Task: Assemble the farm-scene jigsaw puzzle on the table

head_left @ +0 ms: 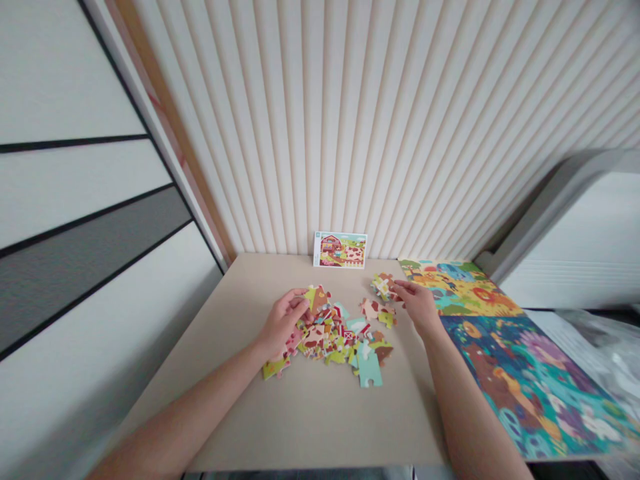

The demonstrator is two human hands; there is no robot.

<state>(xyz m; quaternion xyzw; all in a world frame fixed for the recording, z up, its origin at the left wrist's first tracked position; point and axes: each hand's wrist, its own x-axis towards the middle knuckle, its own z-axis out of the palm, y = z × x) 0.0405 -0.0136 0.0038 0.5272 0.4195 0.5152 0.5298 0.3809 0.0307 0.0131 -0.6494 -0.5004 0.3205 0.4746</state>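
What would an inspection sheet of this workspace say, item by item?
Surface: beige table.
Job's things: jigsaw pieces heaped mid-table; small cluster to the right; farm picture card standing at the table's back edge.
Clutter: colourful printed board at the table's right.
Hands: left hand on the heap; right hand reaching the cluster.
Cables: nothing seen.
Surroundings: ribbed wall behind; white panels left; crumpled plastic right.

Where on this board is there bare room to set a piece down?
Bare tabletop runs between the jigsaw pieces and the near edge, and left of the left hand. A narrower strip lies below the picture card. It's crowded around the pile, out to the right hand.
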